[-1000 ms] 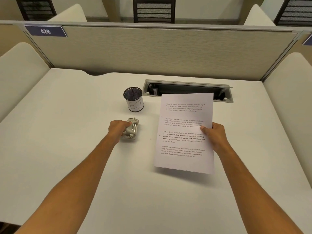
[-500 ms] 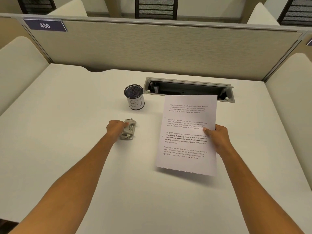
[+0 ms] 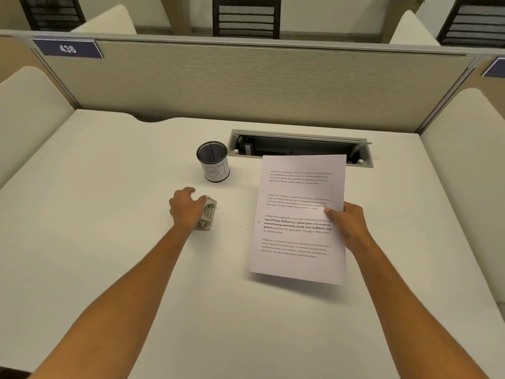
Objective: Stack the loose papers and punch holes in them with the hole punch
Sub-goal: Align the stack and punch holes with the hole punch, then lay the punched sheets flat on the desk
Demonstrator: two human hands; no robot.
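Note:
A stack of printed white papers (image 3: 297, 214) is held above the desk, its near edge lifted and casting a shadow. Two small punched holes show along its left margin. My right hand (image 3: 347, 222) grips the stack at its right edge, thumb on top. A small grey metal hole punch (image 3: 208, 214) lies on the white desk left of the papers. My left hand (image 3: 185, 207) rests on the punch's left side with fingers curled over it, hiding part of it.
A black mesh pen cup (image 3: 213, 162) labelled "BI" stands just behind the punch. An open cable tray (image 3: 300, 146) is recessed in the desk behind the papers. A beige partition (image 3: 246, 86) closes the far edge; padded side panels flank the desk (image 3: 109, 214).
My left hand has shifted further over the punch, which has slid slightly left and turned. The papers stay in my right hand in nearly the same place.

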